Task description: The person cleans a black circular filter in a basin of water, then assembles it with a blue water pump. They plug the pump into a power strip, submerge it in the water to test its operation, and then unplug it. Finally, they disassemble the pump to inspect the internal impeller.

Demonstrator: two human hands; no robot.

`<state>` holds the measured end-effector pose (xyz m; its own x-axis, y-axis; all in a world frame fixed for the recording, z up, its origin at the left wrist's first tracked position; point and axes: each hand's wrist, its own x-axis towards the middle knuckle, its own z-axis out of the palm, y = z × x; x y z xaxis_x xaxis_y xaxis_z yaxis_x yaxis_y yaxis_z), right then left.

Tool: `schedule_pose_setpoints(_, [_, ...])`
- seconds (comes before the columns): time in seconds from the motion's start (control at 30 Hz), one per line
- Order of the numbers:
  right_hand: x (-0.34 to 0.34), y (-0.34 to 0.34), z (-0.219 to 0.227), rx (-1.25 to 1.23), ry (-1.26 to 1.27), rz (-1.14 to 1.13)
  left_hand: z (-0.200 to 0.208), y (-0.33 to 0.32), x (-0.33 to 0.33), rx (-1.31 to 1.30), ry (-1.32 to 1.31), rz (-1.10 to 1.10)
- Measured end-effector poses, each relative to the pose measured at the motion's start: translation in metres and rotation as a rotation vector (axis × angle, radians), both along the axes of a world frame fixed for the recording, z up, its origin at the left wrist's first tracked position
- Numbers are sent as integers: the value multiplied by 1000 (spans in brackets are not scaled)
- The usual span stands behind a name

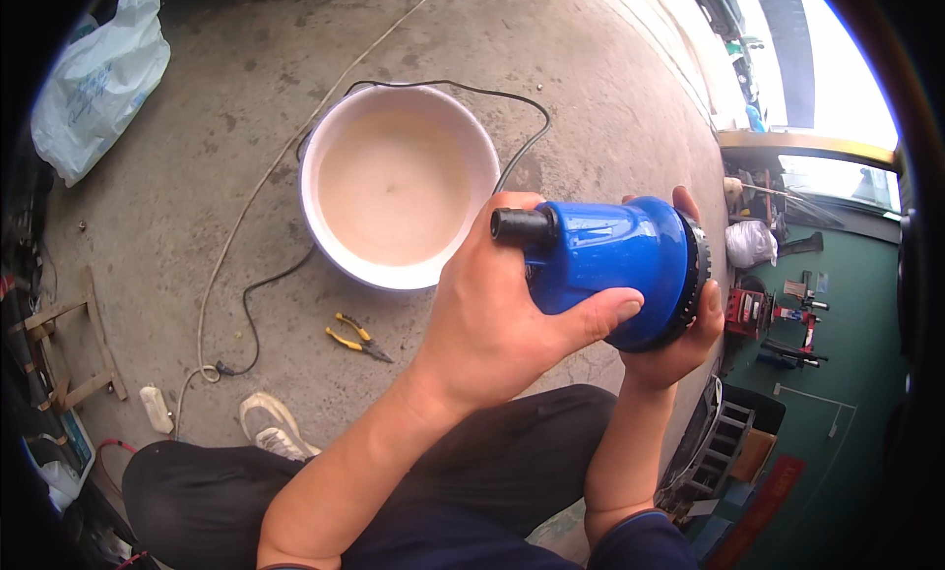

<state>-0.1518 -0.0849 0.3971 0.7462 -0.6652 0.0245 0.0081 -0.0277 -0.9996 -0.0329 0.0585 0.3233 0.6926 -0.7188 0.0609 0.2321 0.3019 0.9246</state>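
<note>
Between my two hands is a blue submersible water pump [615, 260], tilted on its side, with drops of water on its casing. Its black outlet stub [522, 225] points left, and a black slotted base [701, 265] faces right. My left hand [502, 319] is wrapped round the outlet end, thumb along the casing. The right hand [679, 348] grips the base end from behind and below; part of it is hidden by the pump. A black cable [544, 117] runs from behind my left hand over a white bucket [311, 211] of cloudy brownish water [394, 186].
Yellow-handled pliers [356, 338] lie on the concrete floor below the bucket. The black cable meets a pale cord [241, 235] near a white socket block [156, 410]. At the far left lies a white plastic bag [103, 83]. Tools [797, 319] sit on the green surface at right.
</note>
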Motion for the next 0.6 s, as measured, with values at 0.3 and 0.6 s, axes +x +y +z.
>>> schedule_pose_setpoints(0.3, [-3, -12, -11, 54, -4, 51, -6, -4, -1, 23, 96, -58])
schedule_pose_setpoints(0.6, [4, -7, -17, -22, 135, 22, -8, -2, 6, 81, 83, -28])
